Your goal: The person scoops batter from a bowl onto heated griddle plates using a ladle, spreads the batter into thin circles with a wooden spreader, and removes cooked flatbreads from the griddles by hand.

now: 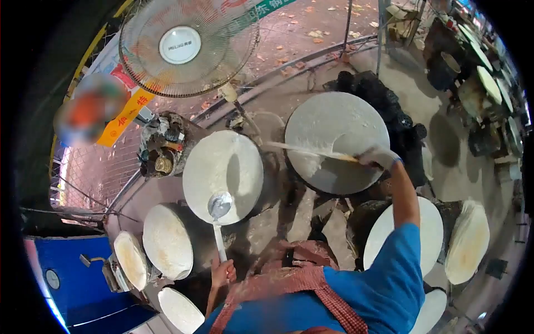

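Note:
My left hand [223, 273] is closed around the handle of a metal ladle [219, 205]. The ladle's bowl is over the near edge of a round, cream-coloured surface [214, 161], which looks like batter; whether it touches cannot be told. My right hand [381, 156] grips one end of a long, thin wooden stick [311, 149], slightly blurred. That stick lies across a large round griddle [317, 119] coated in pale batter, with a darker patch on its near side. The hand is above the griddle's right edge and seems to wear a whitish glove.
A large fan [180, 45] stands at the far left. Beside it is a bin of rubbish [164, 147]. Black cylindrical briquettes [372, 94] are stacked behind the griddle. More round pale griddles [168, 242] stand left and right [425, 236] of me. A flatbread [467, 242] lies far right.

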Demonstrator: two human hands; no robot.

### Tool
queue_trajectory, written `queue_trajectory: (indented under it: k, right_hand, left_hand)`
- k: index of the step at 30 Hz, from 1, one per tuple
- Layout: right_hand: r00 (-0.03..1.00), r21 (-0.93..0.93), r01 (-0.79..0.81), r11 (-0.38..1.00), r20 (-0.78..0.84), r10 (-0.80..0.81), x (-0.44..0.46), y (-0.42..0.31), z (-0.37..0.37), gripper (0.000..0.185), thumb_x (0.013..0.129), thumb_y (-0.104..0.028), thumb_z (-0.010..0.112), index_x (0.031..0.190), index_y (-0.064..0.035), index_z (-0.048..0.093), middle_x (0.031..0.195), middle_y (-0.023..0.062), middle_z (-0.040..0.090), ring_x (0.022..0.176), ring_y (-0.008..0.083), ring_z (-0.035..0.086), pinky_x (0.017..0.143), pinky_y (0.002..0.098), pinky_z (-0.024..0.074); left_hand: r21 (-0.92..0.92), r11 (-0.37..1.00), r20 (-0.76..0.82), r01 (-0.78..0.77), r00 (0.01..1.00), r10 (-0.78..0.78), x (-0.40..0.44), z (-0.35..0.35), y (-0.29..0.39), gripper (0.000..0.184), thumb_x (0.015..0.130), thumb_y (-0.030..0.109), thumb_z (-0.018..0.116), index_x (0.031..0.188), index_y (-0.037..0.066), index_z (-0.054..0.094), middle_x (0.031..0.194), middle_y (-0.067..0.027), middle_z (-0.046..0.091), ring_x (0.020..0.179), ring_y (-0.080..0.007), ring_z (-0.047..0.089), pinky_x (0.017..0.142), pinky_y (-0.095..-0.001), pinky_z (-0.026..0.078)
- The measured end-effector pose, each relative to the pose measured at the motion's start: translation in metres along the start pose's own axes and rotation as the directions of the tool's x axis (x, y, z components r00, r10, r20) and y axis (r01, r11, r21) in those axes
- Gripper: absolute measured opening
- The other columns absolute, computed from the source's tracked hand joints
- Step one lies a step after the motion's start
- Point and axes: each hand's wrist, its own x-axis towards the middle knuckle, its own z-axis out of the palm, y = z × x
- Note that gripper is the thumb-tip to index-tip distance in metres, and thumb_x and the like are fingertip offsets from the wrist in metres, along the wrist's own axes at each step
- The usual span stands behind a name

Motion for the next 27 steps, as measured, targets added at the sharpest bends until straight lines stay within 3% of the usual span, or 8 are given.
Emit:
queue_trajectory:
  k: [6, 10, 14, 18, 22, 24, 26, 27]
  right_hand:
    - [0.899, 0.431, -0.284, 0.857, -0.191, 0.394, -0.253, 0.071, 0.073, 0.033, 0.073, -0.018, 0.061, 0.103, -0.0034, 0.064, 0.052, -0.0003, 0.050, 0.037, 0.0083, 0.041, 0.034, 0.0247, 0.0291]
    - [0.707, 0.714, -0.106, 0.692, -0.435, 0.557, -0.269, 0.077, 0.236, 0.034, 0.078, -0.025, 0.063, 0.107, -0.0074, 0.062, 0.058, -0.0054, 0.047, 0.043, 0.0062, 0.036, 0.040, 0.0218, 0.0292]
    - [0.601, 0.537, 0.423, 0.730, -0.769, 0.218, -0.115, -0.008, 0.358, 0.033, 0.080, -0.011, 0.065, 0.111, 0.0002, 0.060, 0.086, 0.0020, 0.061, 0.066, 0.0080, 0.051, 0.058, 0.0211, 0.0424]
    - [0.595, -0.071, -0.236, 0.969, -0.799, 0.087, -0.093, -0.054, 0.366, 0.036, 0.084, -0.029, 0.053, 0.119, -0.0198, 0.057, 0.087, 0.0193, 0.063, 0.073, 0.0331, 0.060, 0.066, 0.0411, 0.0455]
    - [0.457, 0.000, -0.464, 0.886, -0.857, 0.239, -0.174, -0.023, 0.353, 0.035, 0.084, -0.035, 0.052, 0.115, -0.0212, 0.057, 0.094, 0.0170, 0.063, 0.083, 0.0334, 0.060, 0.073, 0.0408, 0.0456]
    - [0.427, 0.160, -0.319, 0.934, -0.856, 0.293, -0.174, -0.020, 0.353, 0.034, 0.083, -0.034, 0.052, 0.113, -0.0193, 0.059, 0.096, 0.0161, 0.063, 0.086, 0.0330, 0.060, 0.075, 0.0402, 0.0459]
    - [0.374, 0.182, -0.103, 0.978, -0.904, 0.208, -0.121, -0.037, 0.362, 0.032, 0.082, -0.037, 0.053, 0.109, -0.0215, 0.061, 0.099, 0.0125, 0.062, 0.091, 0.0332, 0.058, 0.080, 0.0405, 0.0453]
    - [0.508, 0.114, -0.199, 0.973, -0.837, 0.202, -0.114, -0.057, 0.355, 0.033, 0.082, -0.039, 0.053, 0.109, -0.0218, 0.061, 0.099, 0.0125, 0.062, 0.092, 0.0322, 0.058, 0.081, 0.0395, 0.0451]
  left_hand:
    - [0.012, 0.999, 0.094, 0.035, 0.995, -0.036, 0.019, -0.045, 0.020, 0.075, 0.081, -0.001, 0.045, 0.141, 0.031, 0.014, 0.052, 0.0013, 0.032, 0.035, -0.0091, 0.032, 0.030, -0.0238, 0.026]
    - [0.109, 0.992, 0.205, 0.059, 0.975, -0.081, 0.026, -0.074, 0.041, 0.074, 0.081, -0.001, 0.043, 0.141, 0.031, 0.014, 0.052, -0.0001, 0.033, 0.034, -0.0098, 0.034, 0.028, -0.0264, 0.031]
    - [0.126, 0.992, 0.262, 0.013, 0.964, -0.046, 0.014, -0.085, 0.050, 0.072, 0.082, 0.000, 0.044, 0.141, 0.029, 0.014, 0.052, 0.0000, 0.032, 0.035, -0.0092, 0.034, 0.028, -0.0266, 0.031]
    - [0.166, 0.983, 0.317, -0.079, 0.948, 0.022, 0.000, -0.101, 0.047, 0.070, 0.083, 0.002, 0.044, 0.141, 0.029, 0.013, 0.051, 0.0011, 0.031, 0.034, -0.0087, 0.033, 0.027, -0.0244, 0.028]
    - [-0.034, 0.999, 0.287, -0.012, 0.958, 0.021, 0.012, -0.133, 0.028, 0.076, 0.082, -0.002, 0.037, 0.139, 0.035, 0.003, 0.048, -0.0020, 0.030, 0.027, -0.0122, 0.029, 0.022, -0.0272, 0.032]
    - [-0.101, 0.994, 0.389, 0.040, 0.921, 0.002, 0.021, -0.141, 0.018, 0.020, 0.092, 0.028, 0.036, 0.106, 0.015, 0.043, 0.043, -0.0011, 0.027, 0.026, -0.0129, 0.027, 0.022, -0.0272, 0.028]
    - [-0.252, 0.916, 0.520, 0.312, 0.842, -0.144, 0.024, -0.156, 0.017, 0.048, 0.093, 0.048, 0.032, 0.071, 0.009, 0.048, 0.040, -0.0005, 0.025, 0.026, -0.0131, 0.026, 0.023, -0.0269, 0.026]
    - [0.128, 0.986, 0.723, 0.108, 0.670, -0.167, 0.049, -0.177, 0.014, 0.062, 0.085, 0.068, 0.021, 0.052, 0.015, 0.025, 0.037, 0.0004, 0.023, 0.025, -0.0137, 0.024, 0.024, -0.0271, 0.026]
